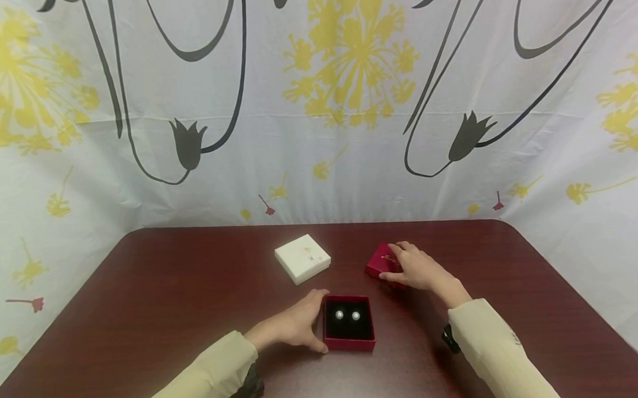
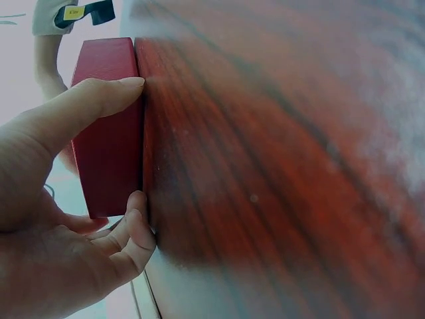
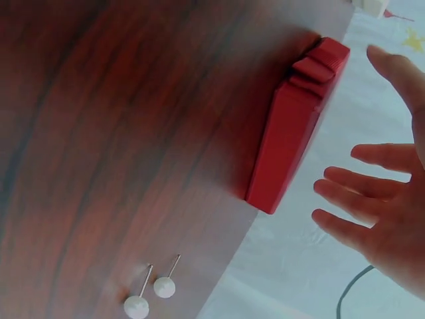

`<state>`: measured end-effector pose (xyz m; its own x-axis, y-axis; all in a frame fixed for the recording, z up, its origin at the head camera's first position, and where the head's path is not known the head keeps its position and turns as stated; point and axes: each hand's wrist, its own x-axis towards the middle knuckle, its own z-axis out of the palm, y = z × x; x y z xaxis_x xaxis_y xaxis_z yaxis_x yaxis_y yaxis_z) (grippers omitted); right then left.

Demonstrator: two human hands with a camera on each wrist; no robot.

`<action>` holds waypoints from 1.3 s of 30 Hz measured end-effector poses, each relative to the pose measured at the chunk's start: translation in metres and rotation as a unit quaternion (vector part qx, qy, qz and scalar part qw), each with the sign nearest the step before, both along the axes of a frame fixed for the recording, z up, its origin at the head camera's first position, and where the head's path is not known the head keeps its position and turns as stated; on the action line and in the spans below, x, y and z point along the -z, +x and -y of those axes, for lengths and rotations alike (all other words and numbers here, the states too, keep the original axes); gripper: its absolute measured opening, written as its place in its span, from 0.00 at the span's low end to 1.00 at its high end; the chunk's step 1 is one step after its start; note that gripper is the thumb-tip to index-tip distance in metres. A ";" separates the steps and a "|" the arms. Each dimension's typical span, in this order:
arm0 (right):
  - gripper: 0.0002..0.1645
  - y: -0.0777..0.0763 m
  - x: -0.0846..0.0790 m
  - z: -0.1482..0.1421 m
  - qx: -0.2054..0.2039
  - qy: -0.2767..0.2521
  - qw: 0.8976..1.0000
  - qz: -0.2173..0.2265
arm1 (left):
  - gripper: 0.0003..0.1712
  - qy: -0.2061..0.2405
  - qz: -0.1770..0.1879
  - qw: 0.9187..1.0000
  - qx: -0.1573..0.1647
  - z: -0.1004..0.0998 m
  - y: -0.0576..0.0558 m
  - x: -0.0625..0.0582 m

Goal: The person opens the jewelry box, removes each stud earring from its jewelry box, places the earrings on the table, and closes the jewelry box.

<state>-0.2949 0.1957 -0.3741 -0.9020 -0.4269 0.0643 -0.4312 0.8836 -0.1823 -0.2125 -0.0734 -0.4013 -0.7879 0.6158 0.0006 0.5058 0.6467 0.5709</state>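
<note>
An open red jewellery box point(image 1: 348, 345) lined in black holds two pearl stud earrings point(image 1: 348, 315). My left hand point(image 1: 301, 319) grips its left side, thumb at the near corner and fingertips at the far one. The left wrist view shows the thumb over the red side of the box point(image 2: 109, 166). Farther back, my right hand point(image 1: 419, 266) reaches over a smaller red box or lid point(image 1: 379, 258), partly covering it. In the right wrist view its fingers are spread, apart from the red piece point(image 3: 282, 139). Two pearl studs with pins point(image 3: 150, 298) lie on the table there.
A white flat box point(image 1: 303, 259) with a small printed design rests behind the jewellery box. The table point(image 1: 168, 300) is dark reddish wood with a curtain point(image 1: 361, 179) behind it. A dark band point(image 1: 252, 385) hangs at the left wrist.
</note>
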 end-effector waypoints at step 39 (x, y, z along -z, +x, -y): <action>0.35 0.066 -0.007 0.040 -0.206 -0.047 0.972 -0.100 | 0.56 -0.002 -0.005 1.000 0.011 0.002 0.001 0.000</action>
